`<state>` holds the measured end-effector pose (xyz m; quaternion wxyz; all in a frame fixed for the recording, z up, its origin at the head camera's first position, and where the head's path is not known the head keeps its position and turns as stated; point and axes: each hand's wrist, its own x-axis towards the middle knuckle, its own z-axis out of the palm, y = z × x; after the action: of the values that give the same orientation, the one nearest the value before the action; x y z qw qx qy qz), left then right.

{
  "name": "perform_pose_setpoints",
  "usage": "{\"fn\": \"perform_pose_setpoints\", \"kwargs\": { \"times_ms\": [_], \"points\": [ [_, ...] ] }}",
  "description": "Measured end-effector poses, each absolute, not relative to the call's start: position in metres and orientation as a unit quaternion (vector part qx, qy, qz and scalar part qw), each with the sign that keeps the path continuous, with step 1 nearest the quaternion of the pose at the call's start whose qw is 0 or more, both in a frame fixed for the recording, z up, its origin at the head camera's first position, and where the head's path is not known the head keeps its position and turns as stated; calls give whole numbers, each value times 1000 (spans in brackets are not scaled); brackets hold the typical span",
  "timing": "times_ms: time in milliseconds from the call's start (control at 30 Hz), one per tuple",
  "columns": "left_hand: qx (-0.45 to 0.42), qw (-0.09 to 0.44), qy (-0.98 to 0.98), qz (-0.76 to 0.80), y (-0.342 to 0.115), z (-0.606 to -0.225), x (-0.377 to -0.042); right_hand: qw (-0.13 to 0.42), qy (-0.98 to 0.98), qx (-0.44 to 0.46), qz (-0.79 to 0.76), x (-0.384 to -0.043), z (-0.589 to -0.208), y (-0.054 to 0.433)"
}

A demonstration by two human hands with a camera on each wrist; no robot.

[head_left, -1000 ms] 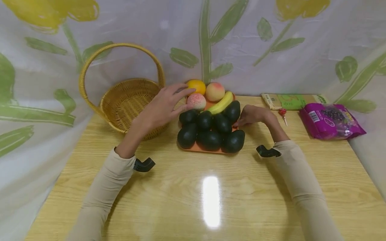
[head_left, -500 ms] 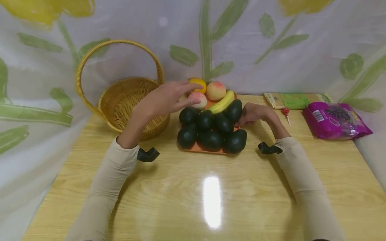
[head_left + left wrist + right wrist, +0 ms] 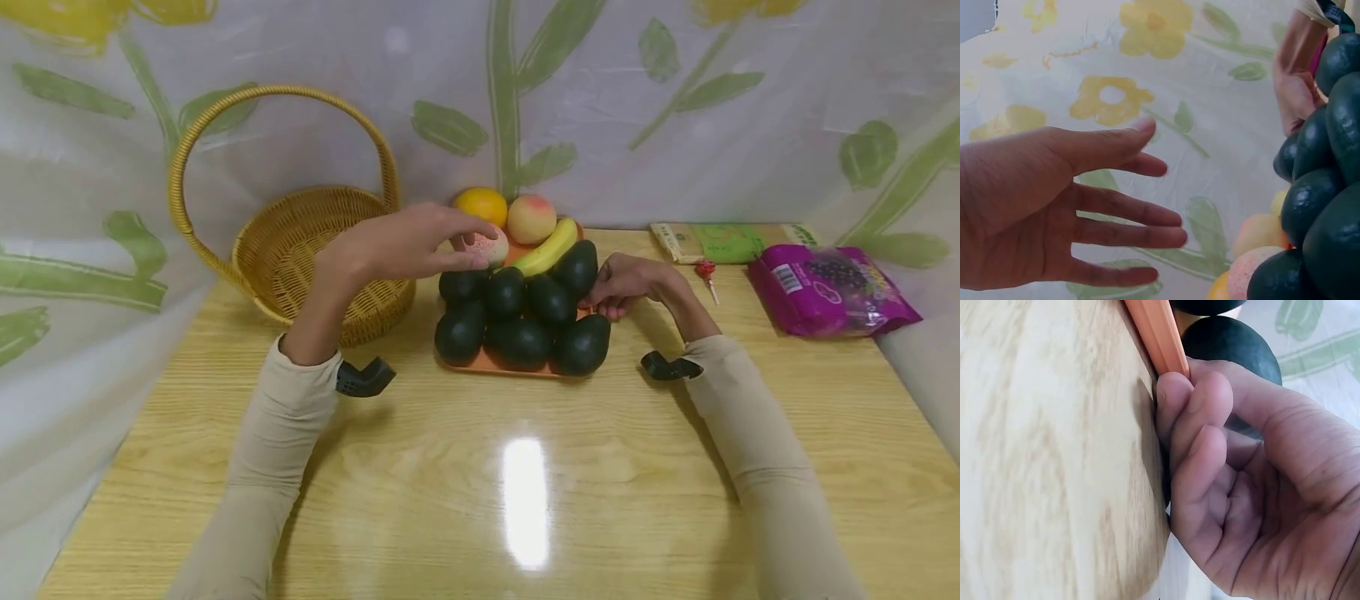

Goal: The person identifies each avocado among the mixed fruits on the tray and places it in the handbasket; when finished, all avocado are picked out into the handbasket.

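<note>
My left hand (image 3: 408, 242) hovers with its fingers extended, over the left side of the fruit. Nothing lies against its palm in the left wrist view, where the fingers are spread. My right hand (image 3: 624, 279) pinches the right edge of an orange tray (image 3: 1159, 334) between thumb and curled fingers. Several dark green avocados (image 3: 519, 343) fill the tray's front. Behind them lie a banana (image 3: 550, 250), a pink speckled peach (image 3: 491, 247) partly behind my left fingers, a second peach (image 3: 532, 219) and a round orange-yellow fruit (image 3: 481, 205).
A wicker basket (image 3: 318, 242) with a tall handle stands left of the tray, beside my left forearm. To the right are a purple grape-printed bag (image 3: 832, 292), a red lollipop (image 3: 706, 271) and a flat green package (image 3: 731, 243). A flower-patterned curtain (image 3: 600, 75) hangs behind the wooden table (image 3: 420, 467).
My left hand has drawn up and slightly left, uncovering the orange-yellow fruit. My right hand keeps its grip on the tray's edge. The head view has shifted a little.
</note>
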<state>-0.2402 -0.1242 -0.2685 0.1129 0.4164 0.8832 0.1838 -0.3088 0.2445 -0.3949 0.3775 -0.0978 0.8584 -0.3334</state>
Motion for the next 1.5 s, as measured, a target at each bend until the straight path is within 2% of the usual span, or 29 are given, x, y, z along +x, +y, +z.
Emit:
{"fn": "perform_pose_setpoints", "kwargs": {
  "times_ms": [267,500,667,967,1500],
  "points": [
    [400,179,888,139,-123,-273,-237,375,860,-106,-329,-307,-393,242],
    [375,272,882,82,-114,-274,-235,379,859,-98,-329,-299,-383,242],
    [350,296,886,71,-104,-269,-235,371,863,-109,-325,-305,-372,244],
    [279,363,888,49,-90,-288,-232,382,856,-125,-325,-307,-381,248],
    [272,362,891,38,-83,-299,-229,386,854,-90,-337,-309,-388,250]
  ]
}}
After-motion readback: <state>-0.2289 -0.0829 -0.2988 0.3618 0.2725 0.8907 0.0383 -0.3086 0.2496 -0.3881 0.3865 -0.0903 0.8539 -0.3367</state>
